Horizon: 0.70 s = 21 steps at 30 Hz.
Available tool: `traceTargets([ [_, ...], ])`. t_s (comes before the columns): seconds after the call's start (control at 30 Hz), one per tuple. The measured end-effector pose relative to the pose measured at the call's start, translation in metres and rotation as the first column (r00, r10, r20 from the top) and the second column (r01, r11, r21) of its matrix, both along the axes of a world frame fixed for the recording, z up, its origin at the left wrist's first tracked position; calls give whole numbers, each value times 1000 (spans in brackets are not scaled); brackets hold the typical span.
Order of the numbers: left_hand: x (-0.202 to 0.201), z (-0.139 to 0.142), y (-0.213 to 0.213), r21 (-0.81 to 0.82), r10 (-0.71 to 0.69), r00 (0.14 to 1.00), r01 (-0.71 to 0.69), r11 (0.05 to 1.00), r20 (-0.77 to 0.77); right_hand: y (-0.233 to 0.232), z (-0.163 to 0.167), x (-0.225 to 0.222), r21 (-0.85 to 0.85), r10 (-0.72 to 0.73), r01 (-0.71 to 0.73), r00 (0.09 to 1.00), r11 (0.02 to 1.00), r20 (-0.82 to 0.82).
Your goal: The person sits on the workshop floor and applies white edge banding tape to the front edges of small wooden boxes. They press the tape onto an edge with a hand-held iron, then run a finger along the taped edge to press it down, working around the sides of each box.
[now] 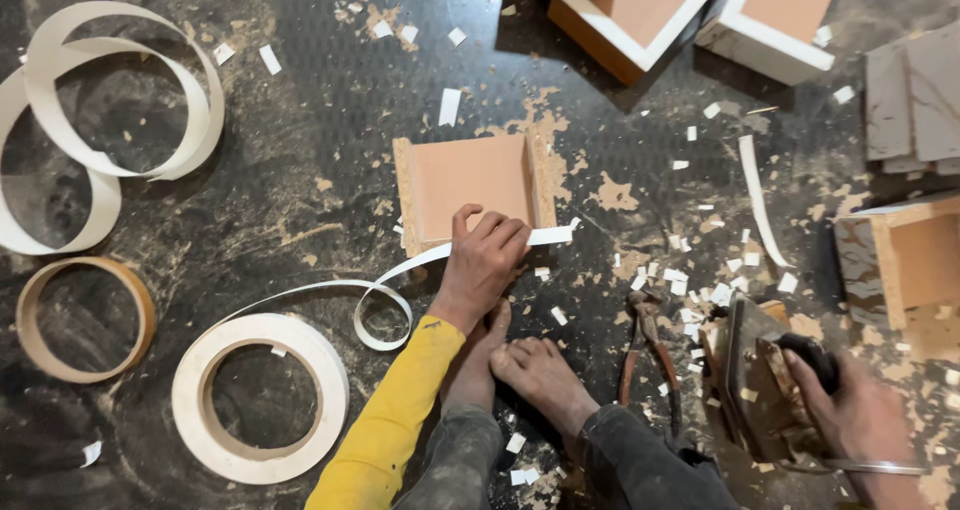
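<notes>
The person sits on a dark floor point(300, 170) strewn with small white offcuts and pale patches of dried glue, bare feet point(520, 365) drawn in close below the work. The left hand point(485, 260), in a yellow sleeve, lies palm down with fingers curled loosely over the near edge of a small open wooden box point(470, 185), pressing a white edge-banding strip point(400, 270) against that edge; the strip's free end sticks out just past the fingers to the right. From the hand the strip runs back to the left, makes a loop on the floor, and joins a large white roll of banding point(260, 395) lying flat toward the near-left part of the floor. The right hand point(855, 410), with a bangle at the wrist, is closed around the dark handle of a worn metal iron point(760, 380) resting on the floor at the near right, well apart from the box. A pair of pliers with reddish handles point(648, 355) lies between the feet and the iron. Near the left edge of the floor sits an empty tan ring point(85, 320), and beyond it, toward the far-left corner, loose white coils of banding point(100, 120). At the far edge two more boxes with white-banded rims point(690, 15) sit side by side, and at the right edge are another open box point(900, 265) and a stack of grey boards point(915, 100).
</notes>
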<state>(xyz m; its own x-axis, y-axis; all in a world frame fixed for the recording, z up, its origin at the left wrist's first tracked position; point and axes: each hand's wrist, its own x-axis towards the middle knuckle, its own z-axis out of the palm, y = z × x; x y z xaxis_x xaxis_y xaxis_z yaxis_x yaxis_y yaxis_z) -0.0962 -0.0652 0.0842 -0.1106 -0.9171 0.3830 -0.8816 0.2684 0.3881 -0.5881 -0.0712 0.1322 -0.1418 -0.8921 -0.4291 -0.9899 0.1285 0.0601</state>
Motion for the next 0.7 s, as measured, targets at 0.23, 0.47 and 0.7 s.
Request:
traceTargets([
  [0.23,1,-7,0,-12,-12,1000,12,1000,1,-53,39,108,-41,382,-380,914,924,133],
  [0.47,5,-11,1,-3,8,1000,-8,1000,3,-84,33,206,-54,604,-624,728,780,324],
  [0.7,9,-15,4,9,21,999,-20,1000,-24,-82,32,245,-73,666,-679,685,731,296],
])
